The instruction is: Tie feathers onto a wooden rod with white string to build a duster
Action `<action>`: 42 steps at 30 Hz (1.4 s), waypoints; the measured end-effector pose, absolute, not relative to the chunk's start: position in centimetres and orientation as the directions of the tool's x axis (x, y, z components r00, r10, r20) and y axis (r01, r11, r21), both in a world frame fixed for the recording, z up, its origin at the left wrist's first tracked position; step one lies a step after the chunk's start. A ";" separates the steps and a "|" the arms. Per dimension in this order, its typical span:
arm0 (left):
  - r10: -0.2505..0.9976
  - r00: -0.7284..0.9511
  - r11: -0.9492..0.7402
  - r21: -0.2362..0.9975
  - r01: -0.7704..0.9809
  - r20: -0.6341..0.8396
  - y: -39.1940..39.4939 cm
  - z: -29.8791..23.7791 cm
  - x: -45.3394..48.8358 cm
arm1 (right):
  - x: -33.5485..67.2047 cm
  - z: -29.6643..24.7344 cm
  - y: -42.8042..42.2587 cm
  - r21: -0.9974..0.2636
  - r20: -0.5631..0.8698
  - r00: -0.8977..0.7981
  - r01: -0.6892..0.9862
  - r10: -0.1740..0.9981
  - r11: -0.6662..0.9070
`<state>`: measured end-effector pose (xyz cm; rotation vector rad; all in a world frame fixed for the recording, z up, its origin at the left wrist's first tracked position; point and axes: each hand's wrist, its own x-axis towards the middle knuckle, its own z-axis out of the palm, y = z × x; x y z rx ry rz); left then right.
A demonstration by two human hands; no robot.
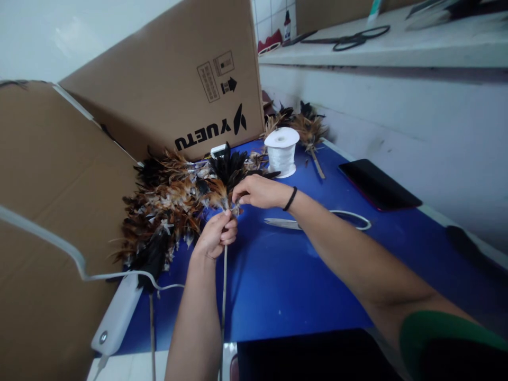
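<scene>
My left hand [216, 234] is closed around the top of a thin stick [224, 296] that runs down toward me. A small bunch of brown and black feathers [218, 198] sits at the stick's tip. My right hand [256, 191], with a black band on its wrist, pinches those feathers just above my left hand. A big heap of brown, black and white feathers [162, 211] lies to the left on the blue table [286, 275]. A white spool of thread [281, 152] stands behind my right hand.
Scissors [286, 223] lie under my right forearm. A dark phone [377, 184] rests at the right. Cardboard boxes [186, 74] wall the left and back. A white power bank [117, 315] with a cable sits front left. More feathers on a stick [307, 129] lie behind the spool. Large scissors [349, 38] rest on the upper ledge.
</scene>
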<state>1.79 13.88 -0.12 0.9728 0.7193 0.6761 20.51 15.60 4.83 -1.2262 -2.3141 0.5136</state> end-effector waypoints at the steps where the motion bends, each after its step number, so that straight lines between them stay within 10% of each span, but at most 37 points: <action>1: 0.773 0.590 0.407 0.896 -0.180 -0.233 13.9 -0.1 1.8 | 20.5 4.8 15.6 -0.526 0.234 -0.487 0.665 0.842 0.531; 19: 0.745 0.614 0.454 0.872 -0.182 -0.260 13.9 -0.1 1.5 | 19.7 4.0 15.5 -0.636 0.346 -0.345 0.598 0.873 0.488; 33: 0.690 0.693 0.553 0.770 -0.318 -0.209 13.8 0.9 0.5 | 21.6 2.5 17.6 -0.956 0.245 0.061 0.180 0.967 0.231; 42: 0.693 0.705 0.568 0.716 -0.407 -0.149 13.8 1.0 0.1 | 20.0 2.8 15.9 -0.989 0.058 -0.463 0.093 0.884 0.114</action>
